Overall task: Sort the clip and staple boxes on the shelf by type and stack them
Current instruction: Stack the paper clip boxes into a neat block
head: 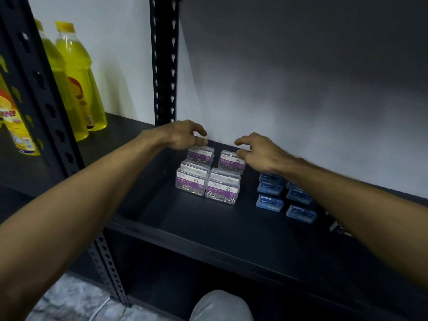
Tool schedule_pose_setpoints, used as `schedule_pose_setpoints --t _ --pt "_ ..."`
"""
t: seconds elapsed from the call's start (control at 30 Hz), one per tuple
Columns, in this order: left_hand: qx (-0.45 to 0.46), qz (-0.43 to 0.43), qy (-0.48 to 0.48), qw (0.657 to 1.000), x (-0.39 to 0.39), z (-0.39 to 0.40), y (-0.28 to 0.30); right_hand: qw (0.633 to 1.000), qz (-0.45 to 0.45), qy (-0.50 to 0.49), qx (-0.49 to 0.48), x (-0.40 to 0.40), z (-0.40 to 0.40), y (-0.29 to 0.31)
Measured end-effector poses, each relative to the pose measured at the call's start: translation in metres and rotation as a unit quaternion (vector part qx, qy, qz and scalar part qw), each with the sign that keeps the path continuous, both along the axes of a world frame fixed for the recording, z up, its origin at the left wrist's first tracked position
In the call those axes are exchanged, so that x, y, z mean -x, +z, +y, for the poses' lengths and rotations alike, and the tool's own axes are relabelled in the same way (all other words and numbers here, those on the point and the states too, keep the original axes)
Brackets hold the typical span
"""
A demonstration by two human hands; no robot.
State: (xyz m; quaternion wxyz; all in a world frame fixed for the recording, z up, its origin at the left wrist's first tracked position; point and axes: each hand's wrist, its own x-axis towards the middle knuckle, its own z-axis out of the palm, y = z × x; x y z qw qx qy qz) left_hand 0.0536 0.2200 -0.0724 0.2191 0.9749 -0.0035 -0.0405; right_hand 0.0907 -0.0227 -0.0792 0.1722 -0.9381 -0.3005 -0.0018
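I see the left hand (pixel 183 135) hovering loosely curled and holding nothing, just above the rear-left paper clip box (pixel 201 154) on the black shelf (pixel 208 228). The right hand (pixel 259 151), fingers bent, touches the rear-right paper clip box (pixel 231 161). Two front paper clip stacks (pixel 207 185) stand before these; blue staple boxes (pixel 286 198) lie to their right.

Black shelf (pixel 208 230), clear paper clip boxes (pixel 207 177) stacked left, blue staple boxes (pixel 284 196) right

Both hands, left hand (pixel 183 135) and right hand (pixel 259 151), hover loosely curled over paper clip boxes (pixel 208 174), staple boxes (pixel 284 195) at three o'clock
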Motion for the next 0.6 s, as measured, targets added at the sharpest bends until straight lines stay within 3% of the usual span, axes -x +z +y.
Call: schedule_pose_setpoints --t 0.2,0.6 --pt "0.032 0.066 -0.057 0.996 -0.011 -0.004 -0.015 0.997 0.075 0.035 0.005 -0.01 0.011 -0.012" --pt "0.043 0.13 -0.089 0.987 0.005 -0.003 -0.007 0.99 0.12 0.064 -0.044 0.009 0.01 -0.018"
